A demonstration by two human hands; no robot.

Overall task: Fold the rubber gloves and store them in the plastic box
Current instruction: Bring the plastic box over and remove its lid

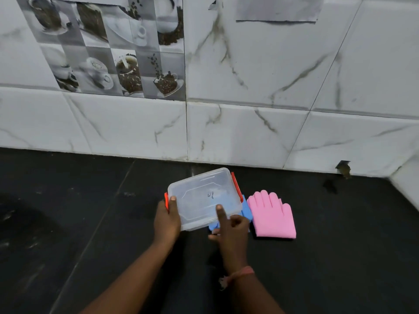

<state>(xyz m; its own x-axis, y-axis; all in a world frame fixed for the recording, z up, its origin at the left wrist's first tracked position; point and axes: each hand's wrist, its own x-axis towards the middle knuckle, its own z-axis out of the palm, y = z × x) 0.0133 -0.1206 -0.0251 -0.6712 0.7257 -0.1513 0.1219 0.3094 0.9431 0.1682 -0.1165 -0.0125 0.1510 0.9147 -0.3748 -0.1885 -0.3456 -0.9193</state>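
A clear plastic box (204, 196) with red side clips and its lid on is tilted above the dark counter. My left hand (167, 220) grips its left end, thumb on the lid near the red clip. My right hand (231, 225) is at the box's near right corner, index finger resting on the lid. A blue rubber glove (246, 211) lies mostly hidden under the box and my right hand. Pink rubber gloves (272, 215) lie flat on the counter just right of the box, fingers pointing toward the wall.
The black counter (90, 211) runs to a white marble-tiled wall (249, 132) close behind the box. The wall turns a corner at the far right (405, 177). A decorative coffee-cup tile panel sits upper left.
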